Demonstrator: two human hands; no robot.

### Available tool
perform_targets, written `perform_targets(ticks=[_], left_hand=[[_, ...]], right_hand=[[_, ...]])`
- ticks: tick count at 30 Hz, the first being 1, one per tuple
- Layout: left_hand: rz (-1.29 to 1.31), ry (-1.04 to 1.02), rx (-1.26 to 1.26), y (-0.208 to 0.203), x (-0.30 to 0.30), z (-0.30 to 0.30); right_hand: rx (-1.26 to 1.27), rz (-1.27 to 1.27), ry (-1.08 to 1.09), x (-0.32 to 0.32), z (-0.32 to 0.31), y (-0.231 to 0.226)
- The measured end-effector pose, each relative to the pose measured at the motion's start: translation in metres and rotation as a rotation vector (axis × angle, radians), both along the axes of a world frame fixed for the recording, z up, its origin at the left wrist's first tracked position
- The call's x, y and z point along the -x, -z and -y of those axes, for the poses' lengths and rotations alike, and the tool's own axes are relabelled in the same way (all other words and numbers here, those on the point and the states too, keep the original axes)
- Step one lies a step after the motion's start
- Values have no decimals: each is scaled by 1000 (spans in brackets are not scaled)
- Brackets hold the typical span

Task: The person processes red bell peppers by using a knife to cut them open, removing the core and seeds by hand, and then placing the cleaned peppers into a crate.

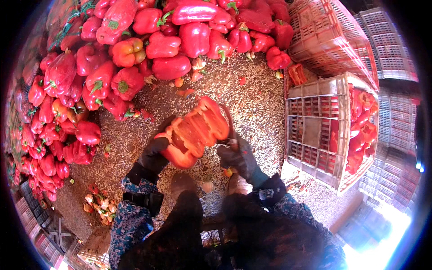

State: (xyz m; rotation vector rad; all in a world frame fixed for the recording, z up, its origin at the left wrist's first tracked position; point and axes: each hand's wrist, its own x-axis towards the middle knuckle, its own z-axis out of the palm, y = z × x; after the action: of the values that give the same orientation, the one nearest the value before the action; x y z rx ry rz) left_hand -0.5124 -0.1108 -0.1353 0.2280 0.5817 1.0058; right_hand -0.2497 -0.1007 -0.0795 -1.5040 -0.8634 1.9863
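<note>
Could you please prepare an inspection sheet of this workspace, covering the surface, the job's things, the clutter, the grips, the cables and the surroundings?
Surface: ground, strewn with pale specks.
Job's things: opened pepper between the grips; heap of mostly red peppers, ahead and to the left.
Clutter: scraps piled at lower left.
Left grip: dark-gloved, holding the opened pepper's left end.
Right grip: dark-gloved, at its right end; firmness of hold unclear.
Cables: nothing seen.
Surroundings: pale crate with cut peppers at right; red crate beyond; glare at lower right.
</note>
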Motion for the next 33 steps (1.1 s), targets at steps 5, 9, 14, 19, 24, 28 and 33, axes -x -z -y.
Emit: perform_targets(ticks=[5, 9, 14, 19, 24, 28, 33], left_hand=[[-365, -36, -24, -12, -26, 0], [-418, -172, 42, -23, -63, 24], [-403, -2, -24, -35, -64, 13], [-523, 80, -63, -41, -65, 8], [-762, 158, -178, -44, -58, 0], [-1403, 426, -598, -24, -30, -6], [-1180, 286, -507, 21, 25, 13]], right_hand=[[126, -104, 267, 19, 2, 22], [41, -24, 349, 22, 8, 20], [58, -14, 399, 12, 18, 23], [83, 13, 357, -4, 17, 7], [64, 23, 318, -18, 27, 5], [-291, -135, 501, -58, 28, 22], [-513, 386, 553, -102, 2, -74]])
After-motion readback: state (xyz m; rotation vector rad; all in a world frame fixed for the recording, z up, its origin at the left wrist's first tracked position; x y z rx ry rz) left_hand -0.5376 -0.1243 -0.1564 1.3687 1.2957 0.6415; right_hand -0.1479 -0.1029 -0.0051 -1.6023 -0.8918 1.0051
